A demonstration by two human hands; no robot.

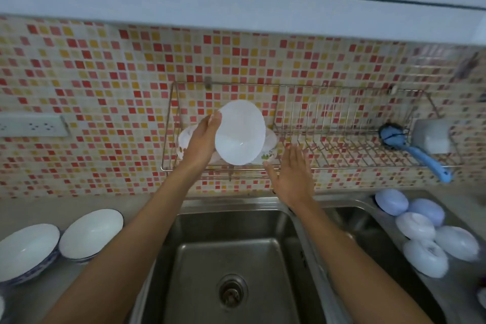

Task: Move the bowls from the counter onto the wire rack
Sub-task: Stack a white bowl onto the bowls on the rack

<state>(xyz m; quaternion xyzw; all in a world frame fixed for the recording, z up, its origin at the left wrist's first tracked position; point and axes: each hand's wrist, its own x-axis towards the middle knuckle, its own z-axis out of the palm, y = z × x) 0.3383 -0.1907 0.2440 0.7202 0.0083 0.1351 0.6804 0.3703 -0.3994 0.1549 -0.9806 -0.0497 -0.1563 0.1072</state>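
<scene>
White bowl point(239, 132) is held tilted at frame centre, over the left end of the rack point(342, 139); left hand point(203, 139) fingers pinch its rim. Right hand point(293, 176) is empty, fingers straight and close together, just below the rack edge. The bowl is best lowered onto the patterned bowls point(267, 151) already there, steadied by the right hand. Two bowls point(90, 233) wait on the counter point(34, 208), lower left.

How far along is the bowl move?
Early. One patterned bowl already sits in the wire rack. The left hand holds a white bowl at the rack; the right hand is open. Two bowls wait on the counter.
</scene>
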